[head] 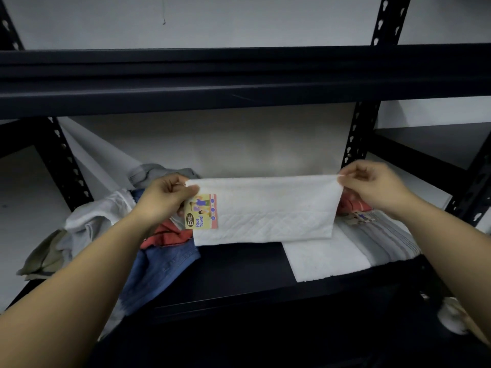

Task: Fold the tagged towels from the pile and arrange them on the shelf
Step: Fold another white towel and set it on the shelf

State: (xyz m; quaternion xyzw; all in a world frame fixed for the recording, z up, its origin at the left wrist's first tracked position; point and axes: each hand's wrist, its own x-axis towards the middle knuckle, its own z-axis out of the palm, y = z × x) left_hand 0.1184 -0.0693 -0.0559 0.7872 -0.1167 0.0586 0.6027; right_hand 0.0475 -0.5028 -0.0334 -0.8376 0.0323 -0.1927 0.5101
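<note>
A white face towel (265,208) hangs folded in the air above the dark shelf board (239,264). My left hand (164,197) pinches its top left corner, beside a yellow paper tag (201,211). Its top right corner is pinched by my right hand (372,184). To the left lies the pile of loose towels (111,235): grey, white, red and blue ones. On the right of the shelf lie a flat white towel (324,258) and a folded grey striped towel (385,235) with a tag.
A black shelf beam (239,81) runs across just above the hands. Perforated black uprights stand at the left (66,166) and right (356,139). A pale wall closes the back of the shelf. A second rack (473,187) adjoins on the right.
</note>
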